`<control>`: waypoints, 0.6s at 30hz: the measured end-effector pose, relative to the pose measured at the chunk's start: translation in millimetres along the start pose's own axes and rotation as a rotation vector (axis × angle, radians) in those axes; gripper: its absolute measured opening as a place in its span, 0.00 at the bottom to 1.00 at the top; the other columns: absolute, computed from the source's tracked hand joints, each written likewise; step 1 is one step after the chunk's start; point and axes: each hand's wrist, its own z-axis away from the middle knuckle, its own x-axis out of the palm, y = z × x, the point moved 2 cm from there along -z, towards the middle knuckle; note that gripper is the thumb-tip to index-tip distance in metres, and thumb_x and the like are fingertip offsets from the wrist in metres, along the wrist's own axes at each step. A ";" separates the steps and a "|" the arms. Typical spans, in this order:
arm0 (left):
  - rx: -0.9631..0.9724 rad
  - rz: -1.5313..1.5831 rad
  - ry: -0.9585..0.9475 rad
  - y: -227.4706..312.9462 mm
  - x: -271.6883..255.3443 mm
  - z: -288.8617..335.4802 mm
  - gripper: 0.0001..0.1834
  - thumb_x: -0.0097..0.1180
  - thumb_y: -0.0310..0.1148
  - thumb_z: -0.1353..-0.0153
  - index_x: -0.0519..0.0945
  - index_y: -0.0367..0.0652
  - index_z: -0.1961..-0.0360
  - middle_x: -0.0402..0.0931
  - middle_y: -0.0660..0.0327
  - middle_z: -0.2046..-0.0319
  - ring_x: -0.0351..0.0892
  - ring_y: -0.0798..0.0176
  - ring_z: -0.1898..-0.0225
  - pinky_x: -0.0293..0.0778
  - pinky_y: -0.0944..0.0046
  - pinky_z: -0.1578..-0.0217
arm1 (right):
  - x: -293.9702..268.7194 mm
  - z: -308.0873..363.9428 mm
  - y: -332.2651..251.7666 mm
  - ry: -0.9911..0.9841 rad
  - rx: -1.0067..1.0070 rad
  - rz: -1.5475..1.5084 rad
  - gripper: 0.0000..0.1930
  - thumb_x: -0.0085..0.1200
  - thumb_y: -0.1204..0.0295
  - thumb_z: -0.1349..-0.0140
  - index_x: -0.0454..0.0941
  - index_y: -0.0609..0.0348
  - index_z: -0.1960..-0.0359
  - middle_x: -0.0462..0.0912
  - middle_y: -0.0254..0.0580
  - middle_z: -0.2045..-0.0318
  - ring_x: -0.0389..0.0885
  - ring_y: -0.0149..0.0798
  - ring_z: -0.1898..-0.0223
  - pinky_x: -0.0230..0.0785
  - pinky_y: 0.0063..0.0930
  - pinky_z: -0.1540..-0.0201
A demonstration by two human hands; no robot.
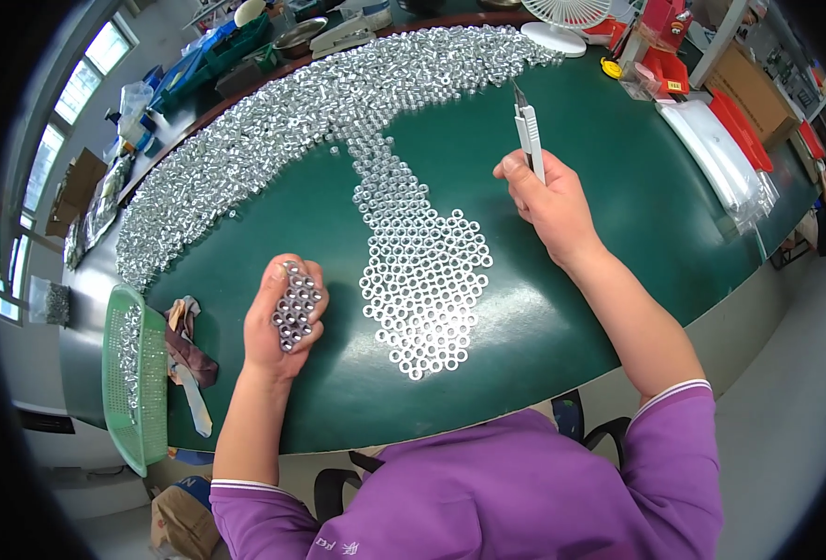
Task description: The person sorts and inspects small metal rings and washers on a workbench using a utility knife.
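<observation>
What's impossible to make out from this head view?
All in the head view:
Knife: lower handle end, hidden in the right hand.
Left hand: palm, covered by the metal pieces it holds.
Fan: top, cut off by the upper edge.
Metal pile: exact count, pieces too small and overlapping.

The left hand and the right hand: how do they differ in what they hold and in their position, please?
The left hand holds a cluster of metal rings, while the right hand holds a knife, its blade toward the picture's top. The left hand is closer to the shirt; the right hand is farther out over the table. Both are bare and closed around what they hold.
</observation>
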 end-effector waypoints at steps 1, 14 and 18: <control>-0.036 0.058 -0.021 -3.2 -2.2 -0.3 0.11 0.42 0.41 0.33 0.68 0.44 0.63 0.65 0.56 0.68 0.63 0.69 0.78 0.53 0.79 0.95 | 1.4 -0.2 -0.6 0.001 -0.005 0.009 0.12 0.49 0.62 0.36 0.73 0.58 0.68 0.60 0.22 0.84 0.54 0.17 0.83 0.46 0.15 0.81; -0.114 0.326 -0.111 -4.8 -9.1 1.5 0.14 0.40 0.40 0.33 0.69 0.40 0.65 0.66 0.55 0.68 0.62 0.68 0.78 0.55 0.79 0.95 | 9.0 9.0 2.1 -0.051 0.105 -0.008 0.11 0.49 0.63 0.36 0.73 0.58 0.69 0.63 0.23 0.85 0.56 0.17 0.84 0.48 0.14 0.82; -0.137 0.377 -0.132 -5.3 -7.8 1.3 0.14 0.40 0.40 0.33 0.70 0.40 0.64 0.66 0.55 0.67 0.63 0.68 0.77 0.55 0.79 0.95 | 8.0 9.3 1.6 -0.041 0.082 -0.021 0.12 0.49 0.62 0.36 0.72 0.58 0.69 0.62 0.23 0.85 0.55 0.17 0.84 0.46 0.14 0.83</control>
